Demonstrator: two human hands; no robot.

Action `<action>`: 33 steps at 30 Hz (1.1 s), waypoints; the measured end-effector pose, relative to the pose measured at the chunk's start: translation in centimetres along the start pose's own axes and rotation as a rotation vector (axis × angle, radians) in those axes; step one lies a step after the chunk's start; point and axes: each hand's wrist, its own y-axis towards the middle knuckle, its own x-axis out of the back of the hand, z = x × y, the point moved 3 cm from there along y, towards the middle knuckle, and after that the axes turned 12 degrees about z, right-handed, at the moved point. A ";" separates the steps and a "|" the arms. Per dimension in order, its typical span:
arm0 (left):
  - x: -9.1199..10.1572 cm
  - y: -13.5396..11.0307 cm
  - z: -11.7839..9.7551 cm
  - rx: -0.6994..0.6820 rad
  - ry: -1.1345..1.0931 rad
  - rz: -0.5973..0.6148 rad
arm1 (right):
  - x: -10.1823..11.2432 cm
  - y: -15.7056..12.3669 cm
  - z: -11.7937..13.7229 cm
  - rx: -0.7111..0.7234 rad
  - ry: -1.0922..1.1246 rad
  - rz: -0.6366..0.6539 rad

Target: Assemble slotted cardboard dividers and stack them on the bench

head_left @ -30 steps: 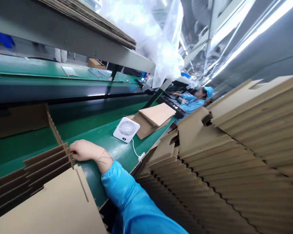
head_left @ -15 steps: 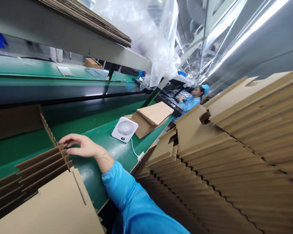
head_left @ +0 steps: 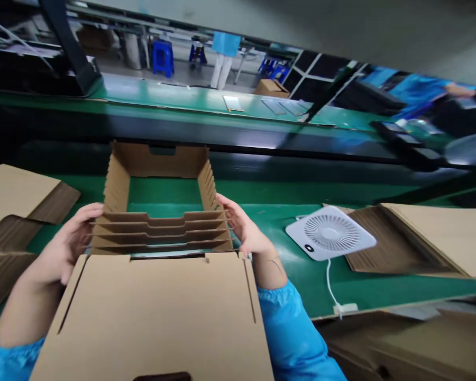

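An open cardboard tray [head_left: 119, 182] with toothed side walls lies on the green bench [head_left: 273, 211] in front of me. Several cardboard divider sheets [head_left: 158, 230] stand slotted across its near end. My left hand [head_left: 65, 244] presses against the tray's left side at the dividers, fingers stretched along the wall. My right hand [head_left: 244, 228] lies against the right side, fingers spread along the divider ends. A flat cardboard lid flap [head_left: 158, 312] lies nearest me, covering my wrists in part.
A small white fan [head_left: 330, 233] with a cable sits right of the tray. Flat cardboard stacks lie at the far right [head_left: 424, 238] and far left [head_left: 11, 206]. A green conveyor [head_left: 206, 103] with a small box [head_left: 272, 87] runs behind. People in blue stand beyond.
The view has swung from the right-hand cardboard stacks to straight over the tray. My left hand has come into view, and both hands now flank the dividers.
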 end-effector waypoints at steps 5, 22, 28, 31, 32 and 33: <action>-0.5 0.4 -0.1 -0.058 -0.039 -0.008 | -0.5 -0.1 0.9 -0.025 0.026 -0.054; -1.2 0.8 0.5 -0.131 -0.161 -0.091 | -1.6 0.8 1.8 -0.089 0.050 -0.208; -1.6 0.7 0.2 -0.090 -0.144 -0.051 | -0.8 0.5 1.5 -0.081 -0.040 -0.200; -2.0 0.9 0.1 -0.101 -0.120 -0.065 | -0.5 0.7 1.6 -0.054 -0.081 -0.263; -2.1 0.9 0.0 -0.102 -0.108 -0.070 | -0.4 0.7 1.6 -0.055 -0.093 -0.289; -2.1 1.0 0.0 -0.100 -0.090 -0.082 | -0.3 0.7 1.5 -0.059 -0.105 -0.317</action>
